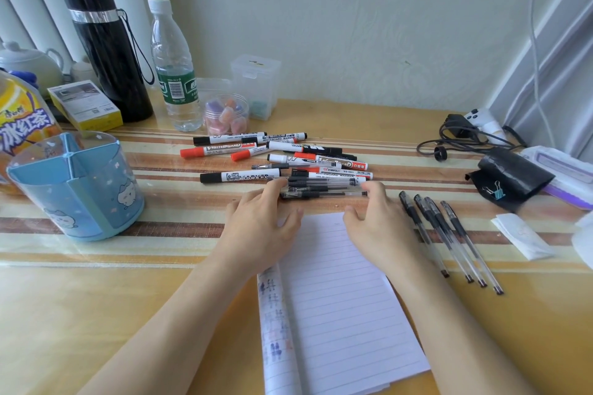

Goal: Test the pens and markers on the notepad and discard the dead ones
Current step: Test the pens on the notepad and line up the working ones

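Two hands over the desk [96, 314], bracketing a small bundle of gel pens [321, 189]. Released and slack, the left hand [260, 218]: fingers loosely bent, fingertips touching the bundle's left end, thumb apart above the notepad's top edge. Likewise slack, the right hand [375, 218]: forefinger against the bundle's right end, nothing grasped.

Bundle lying crosswise just beyond the notepad [340, 298], at the near edge of a heap of markers [272, 151]. In the heap, white barrels with black or red caps, criss-crossed, the nearest touching the bundle.

Notepad open at a blank ruled page between the forearms, with scribbles in several colours on the curled leaf at its left.

Right of the notepad, four more pens [449, 234] side by side, dark grips at the far ends, well apart from the heap.

Left of the hands, a blue holder [77, 183] with dividers, upright. Behind the heap, a jar [226, 114], a bottle [173, 67] and a dark flask [106, 51]. Far right, a black pouch [510, 176] with a binder clip [495, 191] on it, near a tangled cable [455, 138].
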